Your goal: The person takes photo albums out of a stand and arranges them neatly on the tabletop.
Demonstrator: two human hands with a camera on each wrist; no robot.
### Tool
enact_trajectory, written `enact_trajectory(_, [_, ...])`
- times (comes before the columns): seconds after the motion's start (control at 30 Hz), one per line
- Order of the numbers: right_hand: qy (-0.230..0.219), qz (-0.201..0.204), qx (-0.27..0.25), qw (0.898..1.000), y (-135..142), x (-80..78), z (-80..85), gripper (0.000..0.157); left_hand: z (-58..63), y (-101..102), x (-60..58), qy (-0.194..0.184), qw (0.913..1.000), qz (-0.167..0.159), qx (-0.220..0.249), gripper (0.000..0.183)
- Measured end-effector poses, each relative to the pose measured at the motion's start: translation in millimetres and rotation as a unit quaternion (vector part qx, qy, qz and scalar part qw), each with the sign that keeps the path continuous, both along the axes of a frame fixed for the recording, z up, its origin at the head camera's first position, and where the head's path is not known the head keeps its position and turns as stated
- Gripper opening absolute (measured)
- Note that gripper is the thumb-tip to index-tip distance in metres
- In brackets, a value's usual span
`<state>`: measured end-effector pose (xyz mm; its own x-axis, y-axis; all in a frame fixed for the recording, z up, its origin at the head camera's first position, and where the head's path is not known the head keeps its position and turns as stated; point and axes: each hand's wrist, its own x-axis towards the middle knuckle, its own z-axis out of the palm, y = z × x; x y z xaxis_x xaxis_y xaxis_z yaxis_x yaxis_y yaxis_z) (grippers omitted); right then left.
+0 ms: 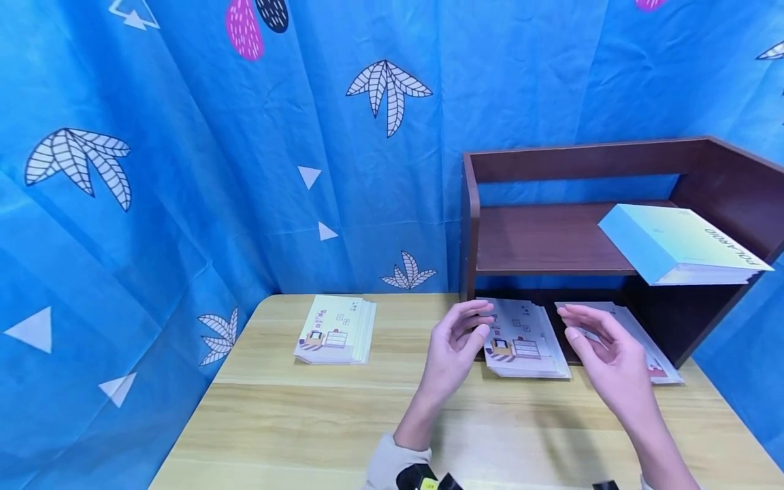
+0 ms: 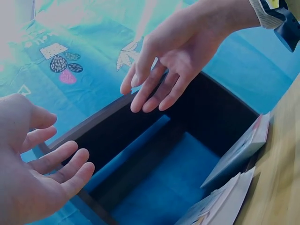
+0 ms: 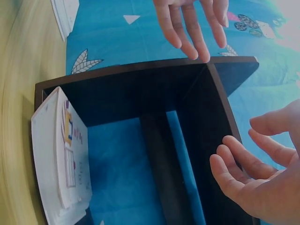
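Both hands are raised above the table in front of the dark brown shelf, apart from each other and holding nothing. My left hand (image 1: pixel 454 347), fingers loosely bent, is nearest a stack of pale booklets (image 1: pixel 523 340) with a furniture drawing on the cover. That stack lies in the lower compartment and juts past its front. Similarly bent, my right hand (image 1: pixel 612 357) partly hides a second booklet stack (image 1: pixel 661 361) at the compartment's right. In the right wrist view, the left hand (image 3: pixel 190 23) and right hand (image 3: pixel 262 164) show gaps between fingers and thumb.
The two-level brown shelf (image 1: pixel 551 235) stands at the table's back right. A thick yellow-and-blue book marked POLAROID (image 1: pixel 686 238) is at its upper level, jutting forward. Another booklet stack (image 1: pixel 333 330) lies on the wooden table (image 1: pixel 275 408) at the back left. A blue patterned curtain (image 1: pixel 367 170) hangs behind.
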<state>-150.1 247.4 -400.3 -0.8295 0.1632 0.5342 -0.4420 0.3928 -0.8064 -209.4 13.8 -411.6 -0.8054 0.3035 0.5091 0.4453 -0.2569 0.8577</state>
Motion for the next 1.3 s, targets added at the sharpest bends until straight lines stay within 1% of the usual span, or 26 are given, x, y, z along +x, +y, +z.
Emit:
enact_trajectory(0.33, [-0.016, -0.010, -0.014, 1.000, 15.8, 2.6, 0.0, 0.038, 4.5, 16.6, -1.0, 0.008, 0.9999, 0.008, -0.004, 0.035])
enact_trajectory(0.4, [-0.018, -0.003, -0.035, 0.999, 19.4, 4.5, 0.5, 0.039, 4.4, 22.2, 0.0, 0.008, 0.9999, 0.006, 0.002, 0.036])
enact_trajectory(0.5, [-0.018, 0.010, -0.080, 0.997, 24.4, 6.3, 1.3, 0.039, 4.0, 31.6, 1.9, 0.008, 0.9999, -0.005, 0.009, 0.038])
enact_trajectory(0.6, [-0.016, 0.016, -0.109, 0.994, 29.2, 7.6, 1.4, 0.040, 2.9, 40.1, 2.9, 0.010, 0.9998, -0.016, 0.010, 0.037])
enact_trajectory(0.73, [-0.012, 0.010, -0.124, 0.992, 37.4, 11.1, 0.7, 0.042, 1.0, 47.7, 3.0, 0.017, 0.9996, -0.022, 0.006, 0.038])
enact_trajectory(0.83, [-0.012, -0.009, -0.128, 0.992, 44.0, 14.3, 0.7, 0.042, -1.7, 52.1, 3.2, 0.023, 0.9994, -0.025, 0.005, 0.038])
enact_trajectory(0.97, [-0.016, -0.028, -0.126, 0.992, 51.3, 17.3, 1.0, 0.042, -3.7, 59.3, 3.2, 0.039, 0.9991, -0.017, 0.005, 0.037])
enact_trajectory(1.07, [-0.012, -0.028, -0.143, 0.989, 57.2, 19.1, 0.8, 0.042, -3.1, 64.5, 3.5, 0.044, 0.9989, -0.014, 0.007, 0.037])
enact_trajectory(1.2, [-0.001, -0.028, -0.174, 0.984, 66.5, 22.2, -0.7, 0.042, -1.1, 71.3, 3.9, 0.037, 0.9991, -0.021, 0.006, 0.038])
enact_trajectory(1.3, [0.000, -0.029, -0.178, 0.984, 72.6, 23.8, -3.9, 0.042, 0.3, 75.8, 3.9, 0.027, 0.9990, -0.034, -0.001, 0.038])
